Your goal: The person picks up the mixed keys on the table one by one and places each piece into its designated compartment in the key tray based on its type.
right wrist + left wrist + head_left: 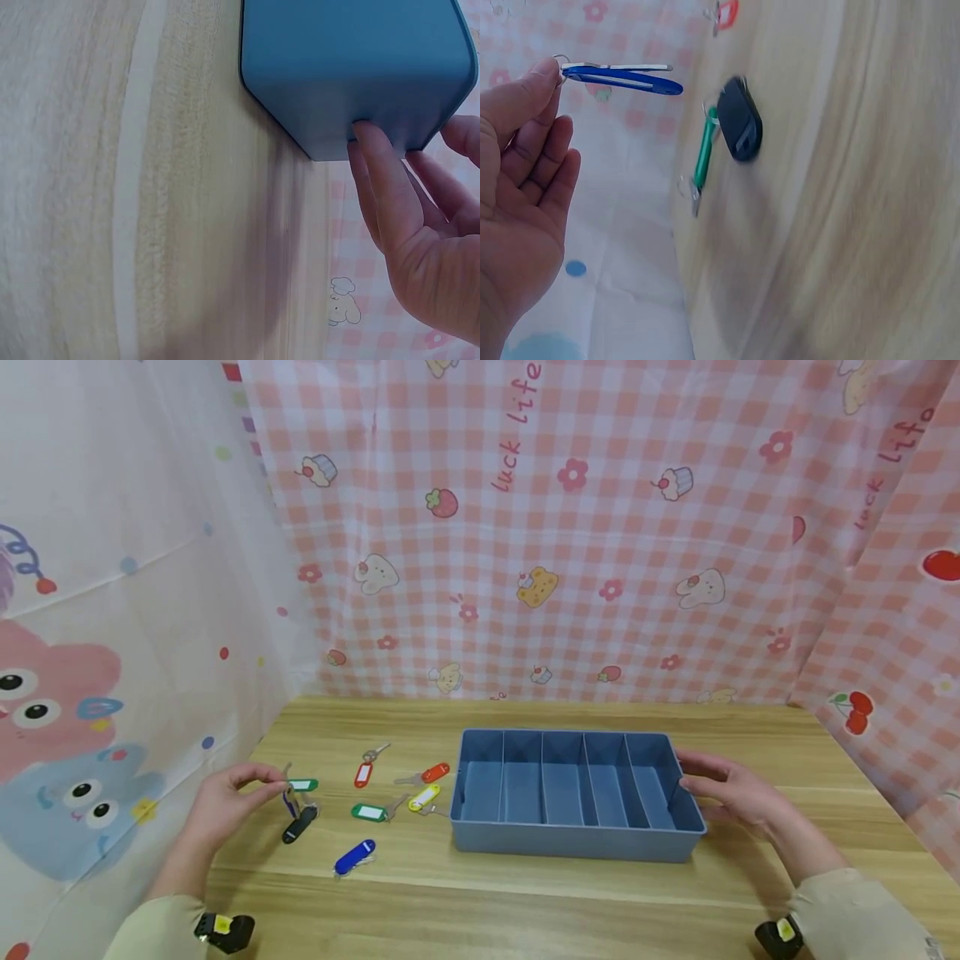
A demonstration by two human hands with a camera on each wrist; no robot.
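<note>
My left hand (232, 797) pinches the ring of a key with a blue tag (626, 80) between thumb and forefinger. Tag and key hang down above the table, over a black key tag (300, 825) and a green key tag (303, 785). On the right, my right hand (735, 789) holds the end wall of a blue-grey divided box (570, 843), thumb at the rim. In the right wrist view its fingers (386, 172) lie against the outside of that wall. The box's compartments show bare floors.
Between left hand and box lie more tagged keys: a red tag (363, 774), an orange-red tag (436, 772), a yellow tag (424, 797), a green-framed tag (369, 812) and another blue tag (355, 857). Printed cloth (540, 527) hangs behind the wooden table (487, 910).
</note>
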